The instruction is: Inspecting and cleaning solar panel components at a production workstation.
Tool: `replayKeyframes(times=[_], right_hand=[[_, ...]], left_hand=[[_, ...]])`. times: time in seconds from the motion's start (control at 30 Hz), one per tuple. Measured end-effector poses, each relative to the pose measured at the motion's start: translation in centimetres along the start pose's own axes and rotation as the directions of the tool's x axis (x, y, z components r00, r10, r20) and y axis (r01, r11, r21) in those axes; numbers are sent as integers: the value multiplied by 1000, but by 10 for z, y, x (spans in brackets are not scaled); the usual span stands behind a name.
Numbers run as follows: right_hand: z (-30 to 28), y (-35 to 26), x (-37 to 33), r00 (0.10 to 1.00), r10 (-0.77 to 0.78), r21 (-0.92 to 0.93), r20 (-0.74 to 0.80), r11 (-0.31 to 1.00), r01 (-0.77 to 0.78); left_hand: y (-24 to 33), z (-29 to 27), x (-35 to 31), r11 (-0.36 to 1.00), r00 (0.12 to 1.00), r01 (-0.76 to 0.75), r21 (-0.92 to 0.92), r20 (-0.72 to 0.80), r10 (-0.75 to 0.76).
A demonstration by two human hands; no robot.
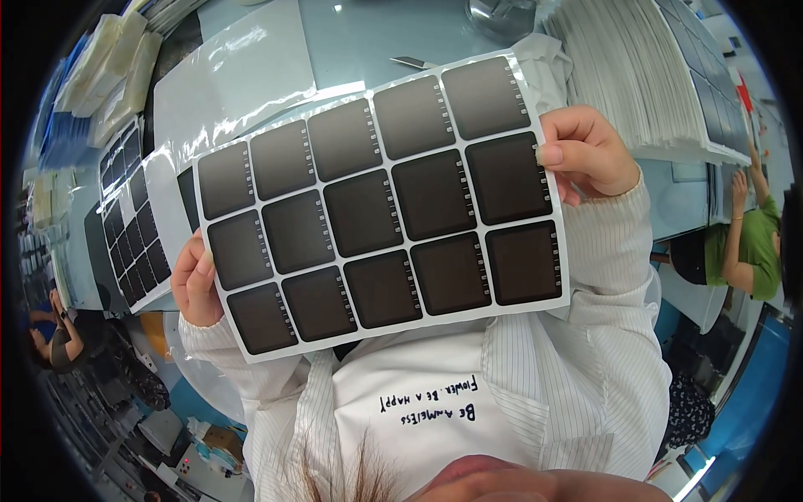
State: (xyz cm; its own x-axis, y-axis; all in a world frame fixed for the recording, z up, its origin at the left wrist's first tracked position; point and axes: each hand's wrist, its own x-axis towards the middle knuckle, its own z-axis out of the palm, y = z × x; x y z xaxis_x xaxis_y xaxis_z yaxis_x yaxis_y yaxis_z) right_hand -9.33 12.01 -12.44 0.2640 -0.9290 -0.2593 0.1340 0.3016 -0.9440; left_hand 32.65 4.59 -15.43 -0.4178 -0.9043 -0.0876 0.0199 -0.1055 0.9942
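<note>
I hold a white sheet [381, 209] with both hands, tilted in front of my chest. It carries a grid of several dark brown-grey squares, each with a small strip along its right side. My left hand [196, 284] grips the sheet's lower left edge, thumb on the front. My right hand [585, 151] pinches the upper right edge, thumb on the front and fingers curled behind. My white striped sleeves and coat show below the sheet.
A tall stack of white sheets [636, 75] lies at the upper right on the pale blue-grey table [368, 33]. Clear plastic film [234, 75] and another sheet of dark squares [130, 217] lie at the left. A person in green [744, 243] works at the right, another person [58, 335] at the far left.
</note>
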Motion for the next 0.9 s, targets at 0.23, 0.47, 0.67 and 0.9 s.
replayKeyframes(times=[0.23,0.47,0.67,0.9], right_hand=[[2,0,-3,997,-37,46,-62,998,39],[-4,12,-1,975,-214,110,-66,969,220],[-3,10,0,972,-215,150,-96,962,228],[-5,10,4,967,-168,73,-192,980,185]], left_hand=[[0,4,4,1000,999,-12,-29,48,14],[1,7,6,999,996,-32,-43,78,36],[0,11,12,997,996,-22,-78,83,29],[2,15,19,993,997,75,-88,5,-75]])
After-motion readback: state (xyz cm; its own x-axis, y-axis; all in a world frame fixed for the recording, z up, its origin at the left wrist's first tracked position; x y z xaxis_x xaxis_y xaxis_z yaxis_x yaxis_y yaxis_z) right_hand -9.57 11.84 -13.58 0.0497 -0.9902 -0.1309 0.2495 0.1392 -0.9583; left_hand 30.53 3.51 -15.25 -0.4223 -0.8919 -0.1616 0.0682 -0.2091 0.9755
